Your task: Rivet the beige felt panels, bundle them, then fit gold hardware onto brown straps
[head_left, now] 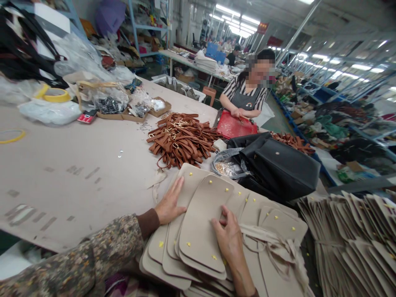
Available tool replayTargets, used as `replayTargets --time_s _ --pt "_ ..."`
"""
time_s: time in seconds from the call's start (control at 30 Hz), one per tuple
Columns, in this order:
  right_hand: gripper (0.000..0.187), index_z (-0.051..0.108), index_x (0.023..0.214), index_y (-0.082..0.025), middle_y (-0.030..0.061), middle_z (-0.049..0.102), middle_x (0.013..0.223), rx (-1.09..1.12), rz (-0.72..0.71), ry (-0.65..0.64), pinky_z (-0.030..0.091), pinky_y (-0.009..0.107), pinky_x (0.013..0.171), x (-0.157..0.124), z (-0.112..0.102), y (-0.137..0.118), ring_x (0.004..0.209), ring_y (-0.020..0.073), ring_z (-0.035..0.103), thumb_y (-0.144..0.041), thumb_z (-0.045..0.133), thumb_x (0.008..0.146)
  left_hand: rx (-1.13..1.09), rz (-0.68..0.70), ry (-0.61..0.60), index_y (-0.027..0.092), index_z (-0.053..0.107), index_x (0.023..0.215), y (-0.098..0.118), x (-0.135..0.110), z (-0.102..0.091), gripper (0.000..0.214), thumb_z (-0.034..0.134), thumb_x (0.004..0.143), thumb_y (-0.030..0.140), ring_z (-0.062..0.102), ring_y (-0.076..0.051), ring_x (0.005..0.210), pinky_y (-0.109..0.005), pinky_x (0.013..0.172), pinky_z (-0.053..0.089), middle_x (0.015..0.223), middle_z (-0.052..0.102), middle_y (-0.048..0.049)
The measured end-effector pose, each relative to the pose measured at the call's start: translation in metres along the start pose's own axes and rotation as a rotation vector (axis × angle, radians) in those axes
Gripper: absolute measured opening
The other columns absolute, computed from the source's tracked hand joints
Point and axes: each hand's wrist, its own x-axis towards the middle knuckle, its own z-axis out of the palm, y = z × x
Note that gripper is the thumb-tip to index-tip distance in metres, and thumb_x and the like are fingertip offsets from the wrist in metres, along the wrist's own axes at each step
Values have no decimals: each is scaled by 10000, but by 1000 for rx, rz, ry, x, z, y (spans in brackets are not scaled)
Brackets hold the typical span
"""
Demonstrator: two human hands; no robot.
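A stack of flat beige panels, with rounded corners and small yellow marks, is fanned out at the table's near edge. My left hand lies on the left side of the stack, fingers stretched out and the thumb spread. On the right edge of the top panel rests my right hand, its fingers bent and apart from the thumb, gripping nothing I can see. Loose beige strips lie tangled over the panels to its right. Tied bundles of similar beige pieces stand farther right.
Beyond the panels are a heap of brown straps with gold-coloured clasps and a black bag. A co-worker stands across the table, hands at a red tray. Plastic bags, yellow tape rolls and small boxes lie far left.
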Motion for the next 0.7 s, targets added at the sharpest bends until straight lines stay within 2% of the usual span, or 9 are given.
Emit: replayTargets --time_s 0.17,0.27,0.4,0.5,0.6,0.7 --pt "560 593 1257 -126 136 661 1125 159 0 -161 542 338 795 -4 -5 -2 953 242 651 -401 599 769 -29 2 3 64 93 1539 2 -1 -5 855 494 800 219 81 -276 1494 -484 1216 135 1617 91 -159" --pt "495 628 1214 -141 119 701 1062 131 -27 -137 538 348 828 -4 -22 6 956 241 661 -392 595 789 -68 -33 34 75 219 1524 -2 0 -10 750 410 818 239 150 -282 1482 -463 1215 163 1606 184 -117" --pt "396 660 1152 -141 129 703 1044 -162 -104 29 529 395 853 -2 -68 35 917 245 661 -341 472 868 -145 -91 86 86 354 1476 -9 4 -13 679 407 877 401 250 -294 1455 -447 1211 192 1566 307 -113" --pt "417 650 1177 -95 191 655 1130 -478 -138 125 462 494 948 -1 -102 64 1070 315 596 -217 429 845 -191 -119 127 99 417 1431 -10 5 -14 654 416 887 462 331 -295 1421 -451 1192 252 1529 379 -128" --pt "411 642 1200 -107 203 583 1270 -754 -167 124 422 505 992 0 -118 86 1183 335 525 -174 467 834 -132 -126 154 116 445 1396 -17 3 -19 597 375 908 453 403 -283 1374 -463 1171 296 1466 459 -134" --pt "251 708 998 -165 158 624 1211 -797 -209 67 438 460 972 2 -123 96 1139 303 556 -237 506 867 40 -88 128 102 456 1370 -36 0 -29 555 330 908 384 384 -290 1382 -492 1175 272 1455 453 -166"
